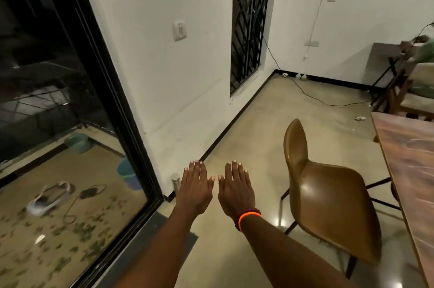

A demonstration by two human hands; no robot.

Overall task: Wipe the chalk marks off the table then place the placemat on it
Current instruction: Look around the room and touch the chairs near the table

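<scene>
**tablewiper:** ok so here's where I'm at. My left hand and right hand are both stretched out flat in the lower middle of the frame, palms down, fingers straight and close together, thumbs nearly touching. Holding nothing. No cloth, no placemat, neither one is anywhere in view.

**matguy:** where's the table then?

**tablewiper:** Far right edge of the frame, just a strip of the wooden table showing. There's some pale smeary stuff on it that I'd guess is the chalk marks, but it's blurry so don't quote me. I'm facing the wall and the glass door on the left, not the table.

**matguy:** what could go sideways?

**tablewiper:** Mainly the brown chair. It sits just beside the table, between me and it, so if I turn right without looking I'd probably bump it or catch one of its thin black legs. Also there's a cable trailing over the floor in the upper right, could snag a foot if I wander that way hunting for a cloth.

**matguy:** and the wiping itself?

**tablewiper:** If I go bare-handed I'd likely just smear the chalk around. And laying the mat before it's clean traps dust under it.
</scene>
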